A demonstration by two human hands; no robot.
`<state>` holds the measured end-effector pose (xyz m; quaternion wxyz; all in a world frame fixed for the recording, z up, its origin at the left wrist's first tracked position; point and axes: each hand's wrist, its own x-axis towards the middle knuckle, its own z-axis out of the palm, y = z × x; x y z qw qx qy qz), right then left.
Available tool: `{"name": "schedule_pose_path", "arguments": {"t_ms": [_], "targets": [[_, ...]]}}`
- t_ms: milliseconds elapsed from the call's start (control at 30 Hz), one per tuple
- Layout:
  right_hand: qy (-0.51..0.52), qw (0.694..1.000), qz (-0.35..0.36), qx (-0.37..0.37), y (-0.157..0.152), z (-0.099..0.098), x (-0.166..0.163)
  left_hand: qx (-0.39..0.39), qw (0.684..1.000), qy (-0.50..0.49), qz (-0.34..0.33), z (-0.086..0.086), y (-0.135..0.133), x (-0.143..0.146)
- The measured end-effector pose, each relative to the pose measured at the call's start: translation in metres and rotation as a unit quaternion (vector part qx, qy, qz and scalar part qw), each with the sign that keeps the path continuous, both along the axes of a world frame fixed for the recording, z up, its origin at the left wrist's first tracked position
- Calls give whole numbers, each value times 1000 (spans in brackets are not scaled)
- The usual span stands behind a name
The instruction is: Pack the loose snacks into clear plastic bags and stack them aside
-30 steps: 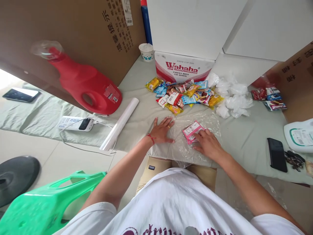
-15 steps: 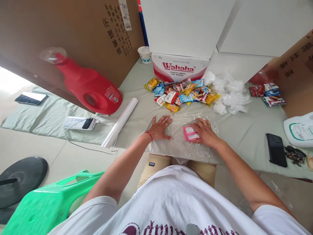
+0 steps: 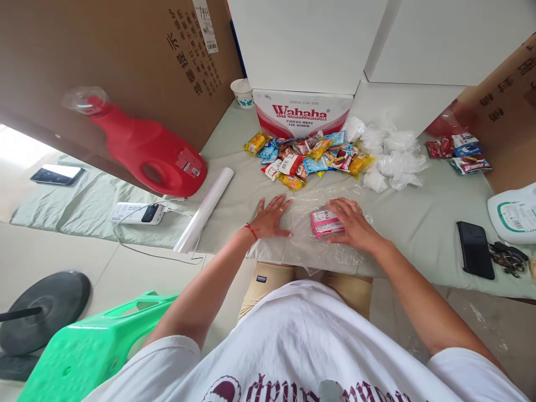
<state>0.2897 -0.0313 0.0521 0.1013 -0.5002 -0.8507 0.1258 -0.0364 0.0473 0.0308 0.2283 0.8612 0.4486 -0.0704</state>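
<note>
My left hand (image 3: 271,219) lies with its fingers spread at the left part of a clear plastic sheet (image 3: 299,248). My right hand (image 3: 350,224) is curled around the right end of a small pink snack packet (image 3: 322,223), thumb at its near edge and fingers at its far edge. The packet rests on the sheet between my hands. Beyond them lies a pile of wrapped snacks (image 3: 316,163) in yellow, blue, red and brown. Several white, crumpled plastic bundles (image 3: 393,162) sit right of the pile.
A roll of clear film (image 3: 205,209) and a red jug (image 3: 154,148) are at left, with a power bank (image 3: 136,213) and cable. A Wahaba-style printed carton (image 3: 304,114) stands behind the snacks. At right are a black phone (image 3: 475,249), keys (image 3: 508,259) and a white bottle (image 3: 515,215).
The pink packet has turned slightly and shifted a little under my right hand, whose fingers now sit more at its right end. My left hand remains spread on the sheet.
</note>
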Motion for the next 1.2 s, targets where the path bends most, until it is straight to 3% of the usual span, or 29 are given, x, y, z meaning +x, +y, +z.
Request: {"name": "schedule_pose_path", "arguments": {"t_ms": [67,167,233,333,433,533,667,767,867,1000,1200], "targets": [[53,998,-14,28,-26,9,16,44,998,-14,34,7,-10,-8],[92,995,-18,20,-72,8,38,171,982,-59,60,12,-43,-17],[91,996,-21,-1,-98,-3,46,195,975,-108,-18,7,-73,-14],[97,994,-48,-5,-117,-27,51,146,953,-158,-215,-10,-112,4],[114,991,-73,9,-115,-39,52,128,951,-155,-233,-20,-127,27],[119,990,-70,9,-106,-37,51,137,955,-157,-209,-9,-118,47],[121,991,-49,10,-96,-27,51,133,950,-153,-238,23,-87,84],[111,993,-42,18,-92,-24,52,114,928,-144,-325,35,-67,117],[115,992,-41,26,-92,-22,55,89,898,-123,-413,35,-58,136],[137,989,-56,27,-97,-24,62,86,895,-95,-428,37,-57,126],[171,983,-70,19,-88,-23,68,130,937,-83,-313,40,-55,78]]}}
